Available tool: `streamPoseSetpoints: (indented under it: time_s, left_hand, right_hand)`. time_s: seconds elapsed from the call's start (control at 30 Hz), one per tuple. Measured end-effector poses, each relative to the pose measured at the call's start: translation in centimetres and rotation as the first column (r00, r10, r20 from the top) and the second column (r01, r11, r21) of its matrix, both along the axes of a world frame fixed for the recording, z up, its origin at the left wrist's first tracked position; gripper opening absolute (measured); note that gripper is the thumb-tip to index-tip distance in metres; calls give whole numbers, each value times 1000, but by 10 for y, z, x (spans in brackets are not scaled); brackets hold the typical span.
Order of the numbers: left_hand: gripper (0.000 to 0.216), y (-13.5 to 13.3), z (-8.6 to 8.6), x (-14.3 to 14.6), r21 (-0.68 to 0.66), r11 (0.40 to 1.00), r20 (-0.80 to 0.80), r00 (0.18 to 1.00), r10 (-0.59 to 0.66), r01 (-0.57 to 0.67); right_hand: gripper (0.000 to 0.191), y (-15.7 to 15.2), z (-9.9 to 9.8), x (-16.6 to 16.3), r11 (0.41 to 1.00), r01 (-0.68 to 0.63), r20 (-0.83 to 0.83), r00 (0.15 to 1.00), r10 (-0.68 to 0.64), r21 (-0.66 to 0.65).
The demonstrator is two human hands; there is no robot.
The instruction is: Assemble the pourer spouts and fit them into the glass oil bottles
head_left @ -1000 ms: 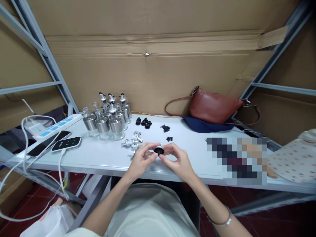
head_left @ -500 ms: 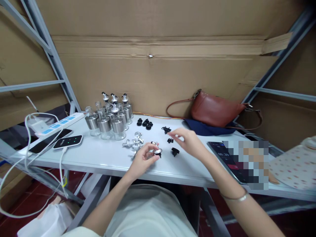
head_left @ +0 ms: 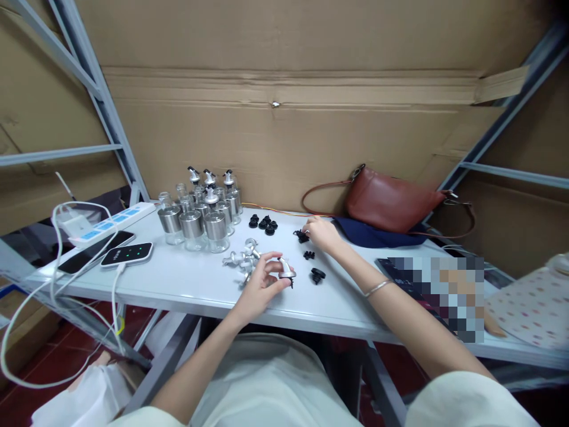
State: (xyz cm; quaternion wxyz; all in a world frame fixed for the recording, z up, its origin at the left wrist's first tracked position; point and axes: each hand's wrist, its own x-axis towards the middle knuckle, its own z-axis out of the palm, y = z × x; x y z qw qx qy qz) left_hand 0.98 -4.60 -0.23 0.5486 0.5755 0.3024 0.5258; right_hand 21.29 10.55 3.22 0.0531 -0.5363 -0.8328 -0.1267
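My left hand pinches a silver pourer spout upright above the table, its black lower end pointing down. At a small pile of black plastic parts, my right hand has its fingers curled down with the tips on the pile. What those fingertips grip is hidden. Several tiny black pieces lie just in front of that pile. Nearer to me is a black stopper. Loose silver spouts are heaped left of my left hand. Several round black stoppers sit farther back.
Glass bottles with steel sleeves, some topped with spouts, stand at the back left. Beside them are a power strip, a phone and a cabled device. A brown handbag rests on dark blue cloth at right.
My right hand has moved back and left, down onto the pile of black parts. My left hand has tipped the spout more upright. The view has shifted slightly.
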Motion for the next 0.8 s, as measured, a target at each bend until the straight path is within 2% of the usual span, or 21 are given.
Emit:
streamPoseSetpoints:
  time_s: [0.13, 0.3, 0.4, 0.47, 0.57, 0.6, 0.67, 0.7, 0.73, 0.77, 0.8]
  left_hand:
    - [63, -1, 2, 1, -38, 999, 52, 999, 11, -9]
    - [71, -1, 0, 2, -105, 993, 138, 990, -31, 46]
    - [68, -1, 0, 1, -85, 996, 121, 992, -22, 32]
    - [60, -2, 1, 1, -58, 998, 79, 997, -4, 9]
    - [51, -3, 2, 0, -43, 999, 34, 999, 16, -14]
    - [50, -3, 2, 0, -40, 999, 31, 999, 19, -18]
    - [48, -2, 1, 0, -30, 999, 34, 999, 20, -19]
    - [46, -2, 0, 0, -26, 1000, 36, 999, 16, -15]
    - [45, -1, -1, 0, -27, 1000, 36, 999, 11, -10]
    - [46, -1, -2, 0, -33, 999, 37, 999, 5, -4]
    - [50, 0, -2, 0, -45, 999, 40, 999, -2, 3]
  right_hand:
    - [22, 2, -2, 0, 1000, 10, -6, 1000, -10, -21]
    - [20, 3, -2, 1, 1000, -13, -91, 996, 12, -10]
    - [20, -1, 4, 3, 1000, -21, -198, 980, 24, 18]
    - [20, -14, 10, 2, 999, -14, -287, 958, 25, 41]
    - [20, -54, 11, -6, 996, -23, -426, 903, 56, 83]
    - [17, -71, 8, -11, 994, -41, -492, 866, 87, 104]
    - [12, -104, -1, -24, 979, -100, -803, 561, 201, 175]
    - [12, -118, -7, -32, 979, -73, -891, 407, 201, 188]
    - [12, -130, -13, -39, 982, -29, -943, 274, 188, 187]
    - [14, -138, -19, -46, 984, 10, -969, 178, 171, 176]
    - [14, -144, -24, -52, 984, 39, -978, 123, 167, 173]
